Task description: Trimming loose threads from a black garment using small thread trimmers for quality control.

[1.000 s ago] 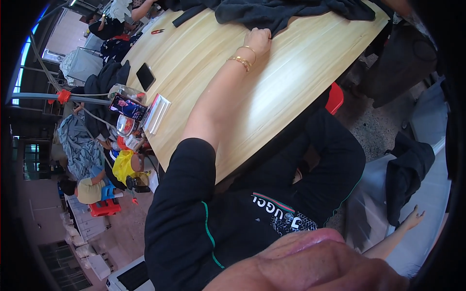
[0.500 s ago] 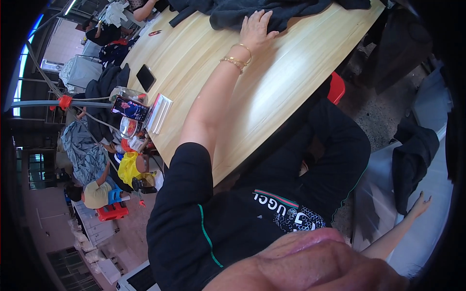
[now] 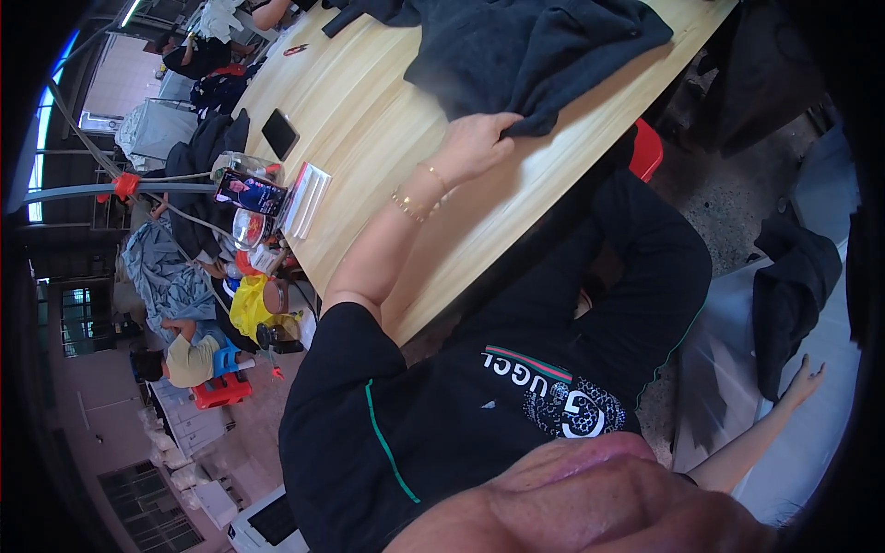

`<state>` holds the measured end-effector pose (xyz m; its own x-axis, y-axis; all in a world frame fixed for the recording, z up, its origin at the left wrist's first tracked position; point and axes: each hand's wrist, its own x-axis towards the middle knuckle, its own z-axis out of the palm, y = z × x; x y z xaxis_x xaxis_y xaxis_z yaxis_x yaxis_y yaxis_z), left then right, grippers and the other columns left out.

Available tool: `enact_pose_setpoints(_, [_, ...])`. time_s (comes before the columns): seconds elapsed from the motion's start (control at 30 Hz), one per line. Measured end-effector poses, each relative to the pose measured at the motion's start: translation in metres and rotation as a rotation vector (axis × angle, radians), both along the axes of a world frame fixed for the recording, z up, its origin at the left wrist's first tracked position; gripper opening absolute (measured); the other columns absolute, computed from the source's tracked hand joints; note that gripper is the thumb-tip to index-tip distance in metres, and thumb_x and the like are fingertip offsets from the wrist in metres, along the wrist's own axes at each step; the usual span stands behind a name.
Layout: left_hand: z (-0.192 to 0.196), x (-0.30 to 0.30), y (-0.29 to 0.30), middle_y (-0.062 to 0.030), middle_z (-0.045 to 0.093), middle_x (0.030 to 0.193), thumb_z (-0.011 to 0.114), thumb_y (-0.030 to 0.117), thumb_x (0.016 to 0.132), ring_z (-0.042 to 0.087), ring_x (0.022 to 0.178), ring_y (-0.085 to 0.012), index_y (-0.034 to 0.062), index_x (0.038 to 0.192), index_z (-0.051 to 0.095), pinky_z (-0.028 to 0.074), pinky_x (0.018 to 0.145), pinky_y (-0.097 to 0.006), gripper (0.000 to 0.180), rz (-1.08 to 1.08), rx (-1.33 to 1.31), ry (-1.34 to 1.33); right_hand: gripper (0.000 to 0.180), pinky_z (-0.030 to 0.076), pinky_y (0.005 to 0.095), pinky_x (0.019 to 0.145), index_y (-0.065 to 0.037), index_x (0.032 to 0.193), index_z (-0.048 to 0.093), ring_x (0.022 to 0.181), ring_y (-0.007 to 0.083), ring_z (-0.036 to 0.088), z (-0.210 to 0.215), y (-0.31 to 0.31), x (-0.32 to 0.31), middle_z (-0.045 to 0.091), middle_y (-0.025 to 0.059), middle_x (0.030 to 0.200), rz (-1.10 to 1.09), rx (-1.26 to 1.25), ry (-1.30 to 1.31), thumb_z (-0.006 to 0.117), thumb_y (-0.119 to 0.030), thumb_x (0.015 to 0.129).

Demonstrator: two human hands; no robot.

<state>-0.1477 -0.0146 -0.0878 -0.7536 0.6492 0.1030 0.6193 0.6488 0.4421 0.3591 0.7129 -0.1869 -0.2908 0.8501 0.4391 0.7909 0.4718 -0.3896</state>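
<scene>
Black fabric of a dark garment (image 3: 544, 46) lies on the wooden table (image 3: 369, 120), its near edge pinched in the closed fingers of the left hand (image 3: 475, 143). The right hand (image 3: 800, 382) hangs open and empty off the table. Farther along lie a black phone (image 3: 279, 134) and another person's arm (image 3: 269, 11).

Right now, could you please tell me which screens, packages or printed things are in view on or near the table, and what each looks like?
Phone: flat on the wooden table, dark rectangle, screen off.
Second phone: propped at the table's left edge, lit screen with a colourful picture.
White booklet: beside the lit phone, rectangular, red edge.
Yellow bag: below the table edge, crumpled.
The left hand grips a dark garment.
</scene>
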Motion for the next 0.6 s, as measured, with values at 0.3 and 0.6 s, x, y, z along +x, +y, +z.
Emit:
enact_pose_setpoints(0.3, [0.070,0.049,-0.038,-0.0031,0.071,0.093,0.069,0.033,0.092,0.064,0.081,-0.0092,-0.0007,0.121,0.065,0.051,0.073,-0.024,0.045,-0.596,-0.132,-1.014,0.079,0.038,0.0402,0.107,0.000,0.143,0.044,0.126,0.0369,0.050,-0.002,0.006,-0.001,0.050,0.0259,0.139,0.010,0.000,-0.059,0.074,-0.041,0.083])
enact_pose_setpoints(0.6, [0.033,-0.138,-0.025,-0.0306,0.059,0.121,0.072,0.035,0.084,0.059,0.113,-0.0421,-0.0074,0.120,0.060,0.051,0.092,-0.043,0.057,0.428,0.382,-0.110,0.074,0.040,0.0412,0.105,0.000,0.142,0.046,0.125,0.0362,0.052,0.015,-0.018,0.000,0.050,0.0244,0.140,0.004,0.042,0.043,0.075,-0.035,0.084])
